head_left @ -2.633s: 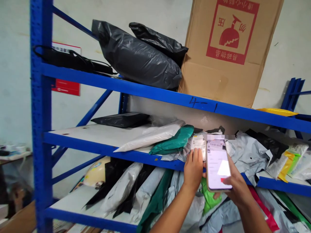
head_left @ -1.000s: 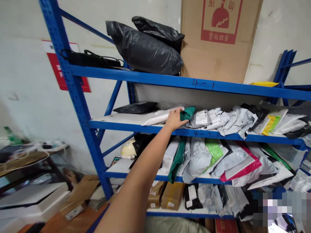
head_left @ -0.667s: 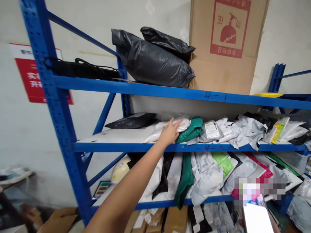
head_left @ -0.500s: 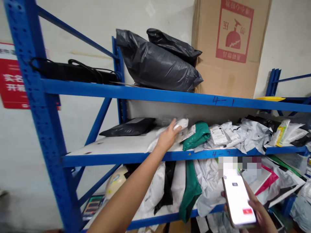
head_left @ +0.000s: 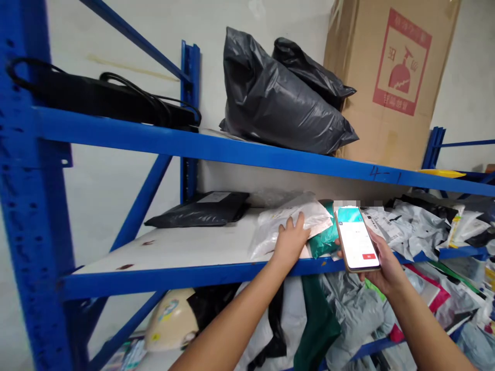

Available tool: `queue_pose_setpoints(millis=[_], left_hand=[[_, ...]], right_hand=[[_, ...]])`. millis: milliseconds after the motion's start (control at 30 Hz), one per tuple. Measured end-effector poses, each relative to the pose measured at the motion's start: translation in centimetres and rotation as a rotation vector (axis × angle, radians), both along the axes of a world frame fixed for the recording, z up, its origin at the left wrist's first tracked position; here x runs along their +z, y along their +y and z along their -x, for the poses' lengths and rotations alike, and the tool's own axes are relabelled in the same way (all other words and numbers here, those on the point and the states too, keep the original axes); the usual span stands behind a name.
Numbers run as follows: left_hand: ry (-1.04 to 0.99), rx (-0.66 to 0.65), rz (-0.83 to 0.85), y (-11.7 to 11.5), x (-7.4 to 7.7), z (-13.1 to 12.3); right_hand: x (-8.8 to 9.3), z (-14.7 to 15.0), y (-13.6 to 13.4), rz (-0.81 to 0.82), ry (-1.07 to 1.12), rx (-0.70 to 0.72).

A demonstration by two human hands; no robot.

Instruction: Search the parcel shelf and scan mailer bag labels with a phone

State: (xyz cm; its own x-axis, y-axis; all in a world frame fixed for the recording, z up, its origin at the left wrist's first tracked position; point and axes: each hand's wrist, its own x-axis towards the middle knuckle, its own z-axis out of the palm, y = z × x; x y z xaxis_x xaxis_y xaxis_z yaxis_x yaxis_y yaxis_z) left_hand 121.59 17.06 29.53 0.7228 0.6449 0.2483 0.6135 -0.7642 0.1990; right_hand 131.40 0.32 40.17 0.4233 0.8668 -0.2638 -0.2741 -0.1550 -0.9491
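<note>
My left hand (head_left: pixel 292 239) rests with its fingers spread on a clear and white plastic parcel (head_left: pixel 278 219) lying on the middle shelf (head_left: pixel 193 247). In my right hand (head_left: pixel 386 263) is a phone (head_left: pixel 356 242) with a lit screen, its fingers wrapped round the lower part. The phone stands in front of the shelf edge and partly covers a green parcel (head_left: pixel 325 239), which lies just right of the white one. To the left a flat black parcel (head_left: pixel 204 208) lies on the same shelf.
Blue rack posts (head_left: pixel 27 206) stand at the left. Above are large black bags (head_left: pixel 282 98), a cardboard box (head_left: pixel 386 67) and a black item with cables (head_left: pixel 112 100). Grey-white parcels (head_left: pixel 417 226) fill the right; more bags and a cream helmet (head_left: pixel 172 319) sit below.
My left hand has come down onto the parcel, which now lies flatter and more spread out. The phone in my right hand has risen and moved left, and its screen differs. The view has shifted.
</note>
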Motion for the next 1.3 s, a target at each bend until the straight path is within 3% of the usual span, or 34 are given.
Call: queue_pose_setpoints(millis=[133, 267, 333, 467, 600, 867, 1300], left_hand=[[-0.179, 0.173, 0.029, 2.0, -1.4, 0.1], [-0.383, 0.468, 0.197, 3.4, -1.0, 1.6], [-0.406, 0.518, 0.224, 3.4, -0.7, 2.0], [-0.398, 0.506, 0.223, 3.0, -0.6, 2.1], [-0.412, 0.52, 0.236, 3.0, -0.6, 2.2], [-0.328, 0.45, 0.283, 2.7, -0.1, 2.1], [-0.313, 0.474, 0.294, 2.7, -0.4, 1.8]], right_hand=[[0.6, 1.5, 0.7, 0.04, -0.02, -0.01], [0.5, 2.0, 3.3, 0.187, 0.008, 0.009], [0.3, 2.0, 5.1, 0.266, -0.03, 0.041], [-0.2, 2.0, 8.0, 0.312, -0.106, 0.086], [-0.7, 2.0, 9.2, 0.297, -0.116, 0.116], [-0.9, 1.8, 9.2, 0.294, -0.133, 0.15], [-1.0, 1.6, 9.2, 0.285, -0.118, 0.134]])
